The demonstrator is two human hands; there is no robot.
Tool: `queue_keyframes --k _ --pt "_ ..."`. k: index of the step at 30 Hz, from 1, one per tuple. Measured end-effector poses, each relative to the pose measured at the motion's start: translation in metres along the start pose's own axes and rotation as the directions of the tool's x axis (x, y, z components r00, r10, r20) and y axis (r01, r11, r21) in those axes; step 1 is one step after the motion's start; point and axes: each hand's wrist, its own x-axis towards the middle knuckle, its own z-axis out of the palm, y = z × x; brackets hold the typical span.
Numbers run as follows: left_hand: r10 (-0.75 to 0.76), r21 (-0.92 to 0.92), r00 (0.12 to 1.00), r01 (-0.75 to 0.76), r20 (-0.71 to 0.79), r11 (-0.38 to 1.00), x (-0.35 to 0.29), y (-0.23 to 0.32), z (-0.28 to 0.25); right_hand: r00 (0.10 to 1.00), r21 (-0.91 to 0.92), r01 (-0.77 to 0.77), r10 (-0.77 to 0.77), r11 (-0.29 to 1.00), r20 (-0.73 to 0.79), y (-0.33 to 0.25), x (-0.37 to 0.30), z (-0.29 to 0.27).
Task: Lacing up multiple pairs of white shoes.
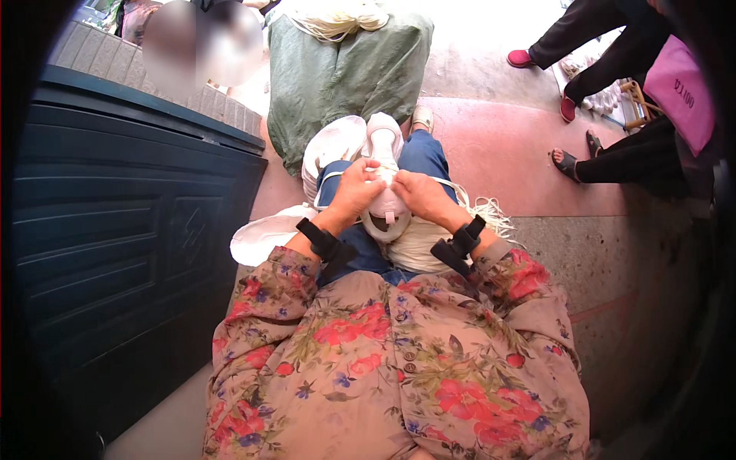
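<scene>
A white and pale pink shoe (pixel 385 140) rests between my knees, its toe pointing away and its opening facing me. My left hand (pixel 357 187) lies over its left side, with thumb and fingers pinched together at the lacing area. From the other side my right hand (pixel 422 194) meets it there, its fingers also closed. A cream shoelace (pixel 451 182) runs out past the hands on both sides. What exactly sits between the fingertips is partly hidden. A thick bundle of cream laces (pixel 422 245) lies over my right thigh.
Beyond my knees stands a bulky green sack (pixel 345 80) with more cream laces (pixel 337 21) on top. White shoe-like pieces (pixel 333 147) and another pale piece (pixel 268 234) sit at my left. A dark panelled door (pixel 130 230) flanks me. People's legs (pixel 644 159) are at far right.
</scene>
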Motion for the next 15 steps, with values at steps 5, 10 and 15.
queue_keyframes --k 5,10,15 --pt "0.641 0.694 0.724 -0.599 0.254 0.400 0.011 0.023 -0.003 0.966 0.851 -0.257 0.142 0.457 0.216 -0.026 -0.002 -0.072" --pt "0.578 0.332 0.796 -0.602 0.179 0.726 0.036 0.111 -0.014 0.998 0.775 -0.018 0.057 0.632 -0.024 -0.026 -0.002 -0.113" --pt "0.561 -0.215 0.827 -0.544 0.023 0.811 0.047 0.193 -0.046 0.993 0.326 -0.112 0.113 0.939 0.015 0.003 -0.007 -0.046"
